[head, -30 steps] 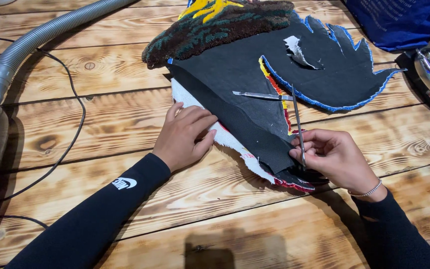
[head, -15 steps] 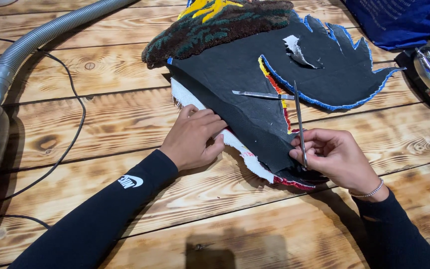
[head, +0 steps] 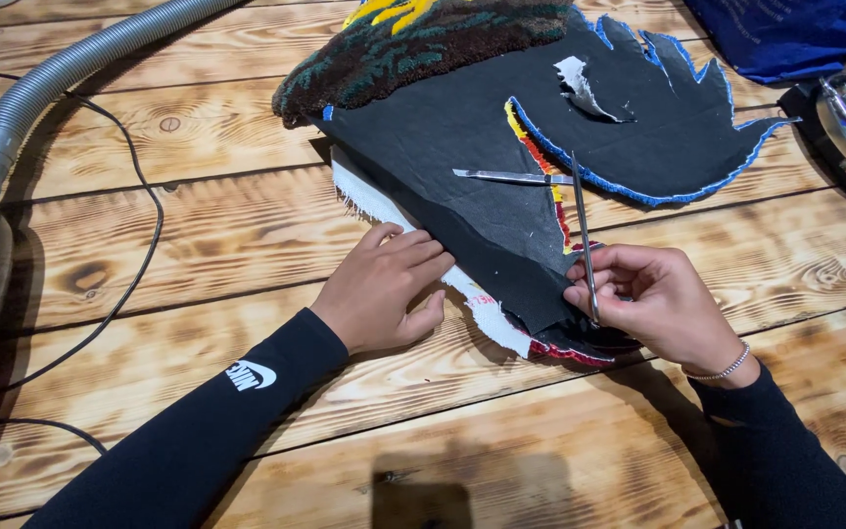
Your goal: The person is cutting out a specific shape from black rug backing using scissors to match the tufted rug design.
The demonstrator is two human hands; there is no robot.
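Watching: my two bare hands at work on a tufted rug [head: 462, 186] turned black backing up on the wooden bench [head: 198, 245].
Change: over the last second my left hand [head: 384, 289] slid from lying open on the black backing down to its near edge, where the fingers now curl over the fold; my right hand [head: 653, 299] and its tool have scarcely moved.
Meaning: as I judge it, the edge is now pinned tighter beside the spot being worked, so the cloth should shift less.
Left hand: half-clenched, pressing on the white fabric border [head: 413, 245], gripping nothing that I can see.
Right hand: grasping long thin metal scissors [head: 585, 235], one blade rising from the fingers, the other lying flat across the backing.
Rug position: between the hands and beyond them; its pointed near corner sits under my right fingers, its red and yellow pile edging showing there.
Elsewhere: grey vacuum hose [head: 61, 88] far left, black cable [head: 139, 235] beside it, blue bag [head: 795, 34] far right.
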